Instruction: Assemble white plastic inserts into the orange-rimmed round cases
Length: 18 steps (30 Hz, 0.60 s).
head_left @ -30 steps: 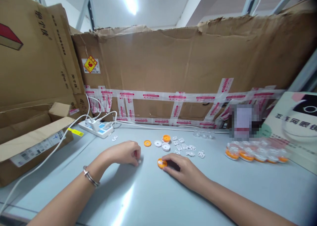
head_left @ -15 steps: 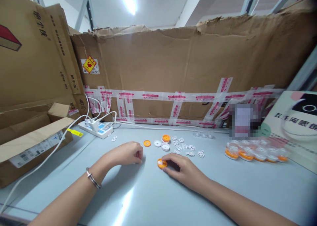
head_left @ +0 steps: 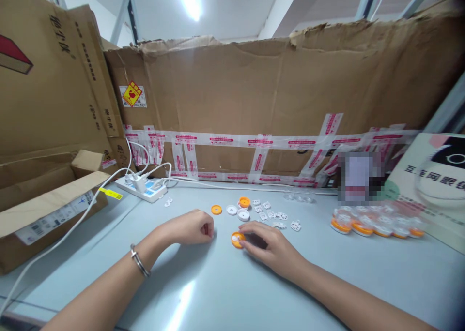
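Note:
My right hand [head_left: 271, 246] holds a small round orange case [head_left: 238, 240] by its right edge, between thumb and fingers, on the tabletop. A white piece lies inside that case. To its left, my left hand [head_left: 196, 228] is closed in a fist low over the table; whatever the curled fingers may hold is hidden. Beyond the hands are an orange ring [head_left: 216, 209], a white ring [head_left: 231, 209], a white round part [head_left: 243, 215] and another orange round part [head_left: 244, 203]. Several small white perforated pieces [head_left: 271, 215] are scattered to the right of these.
Several clear-topped orange and white round cases [head_left: 378, 222] sit in rows at the right. A power strip [head_left: 143, 188] with white cables and an open cardboard box [head_left: 54, 200] are at left. Tall cardboard [head_left: 225, 94] walls the back; a printed box [head_left: 432, 186] leans at right.
My left hand has moved slightly right, its fingers curled in more. The right hand stays at the orange case with its fingers shifted a little. The camera view has moved slightly.

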### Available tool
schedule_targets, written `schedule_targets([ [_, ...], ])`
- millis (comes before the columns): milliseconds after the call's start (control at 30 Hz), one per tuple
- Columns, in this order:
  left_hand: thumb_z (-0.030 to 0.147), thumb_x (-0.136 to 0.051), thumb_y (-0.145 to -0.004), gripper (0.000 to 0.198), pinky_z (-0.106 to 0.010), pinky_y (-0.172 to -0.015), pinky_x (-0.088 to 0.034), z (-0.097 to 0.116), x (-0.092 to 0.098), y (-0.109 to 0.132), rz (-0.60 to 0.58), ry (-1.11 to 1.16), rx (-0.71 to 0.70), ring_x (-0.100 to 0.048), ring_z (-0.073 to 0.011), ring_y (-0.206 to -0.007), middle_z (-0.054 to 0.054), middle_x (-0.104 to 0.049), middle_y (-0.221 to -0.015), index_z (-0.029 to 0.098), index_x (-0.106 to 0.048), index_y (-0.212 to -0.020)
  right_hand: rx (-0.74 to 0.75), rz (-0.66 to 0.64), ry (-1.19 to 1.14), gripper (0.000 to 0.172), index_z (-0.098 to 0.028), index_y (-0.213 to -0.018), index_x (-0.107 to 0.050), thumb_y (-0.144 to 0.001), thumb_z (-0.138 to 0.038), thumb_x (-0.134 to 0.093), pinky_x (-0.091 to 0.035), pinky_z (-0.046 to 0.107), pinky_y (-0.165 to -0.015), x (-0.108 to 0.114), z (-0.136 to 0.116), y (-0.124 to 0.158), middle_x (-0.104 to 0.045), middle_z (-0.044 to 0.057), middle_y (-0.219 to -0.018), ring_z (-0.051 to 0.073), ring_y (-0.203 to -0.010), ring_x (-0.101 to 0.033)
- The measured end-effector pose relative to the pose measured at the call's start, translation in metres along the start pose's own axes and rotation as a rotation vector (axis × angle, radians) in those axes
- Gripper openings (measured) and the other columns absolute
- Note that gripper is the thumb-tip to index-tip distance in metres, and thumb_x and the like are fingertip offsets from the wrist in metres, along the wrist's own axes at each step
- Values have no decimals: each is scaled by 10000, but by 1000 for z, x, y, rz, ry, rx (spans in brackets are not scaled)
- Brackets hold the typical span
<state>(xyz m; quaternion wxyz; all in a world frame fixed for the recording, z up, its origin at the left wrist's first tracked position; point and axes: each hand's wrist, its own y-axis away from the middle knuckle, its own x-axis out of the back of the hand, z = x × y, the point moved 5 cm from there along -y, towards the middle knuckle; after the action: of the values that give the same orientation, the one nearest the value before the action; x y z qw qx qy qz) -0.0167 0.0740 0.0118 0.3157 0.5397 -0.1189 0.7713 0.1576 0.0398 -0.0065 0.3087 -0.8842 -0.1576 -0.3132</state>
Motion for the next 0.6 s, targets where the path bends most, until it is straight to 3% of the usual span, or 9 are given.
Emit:
schedule_targets([
  [200,292,-635,-669,217,-224,-588,-414,0,-3,-7,103,54,17,-558,-162,-705,-34,-615,-802,164,-608,-842,19,9,-7,101,-220,-888,-593,-839,-232,-505,-457,294,-769,1,-2,0,-656,31,-906,162,-849,-593],
  [400,177,-568,-696,82,-202,-548,-399,1,-9,-8,70,58,6,-573,-145,-645,-16,-632,-704,171,-641,-733,-1,12,7,119,-218,-902,-593,-836,-210,-494,-459,291,-771,1,3,0,-655,33,-914,164,-864,-594],
  [600,82,-507,-680,164,-231,-607,-429,16,-4,-7,227,11,-61,-585,-152,-655,-28,-647,-706,159,-644,-726,-43,83,-8,112,-205,-877,-605,-821,-225,-510,-460,289,-755,6,8,0,-659,37,-875,173,-837,-604],
])
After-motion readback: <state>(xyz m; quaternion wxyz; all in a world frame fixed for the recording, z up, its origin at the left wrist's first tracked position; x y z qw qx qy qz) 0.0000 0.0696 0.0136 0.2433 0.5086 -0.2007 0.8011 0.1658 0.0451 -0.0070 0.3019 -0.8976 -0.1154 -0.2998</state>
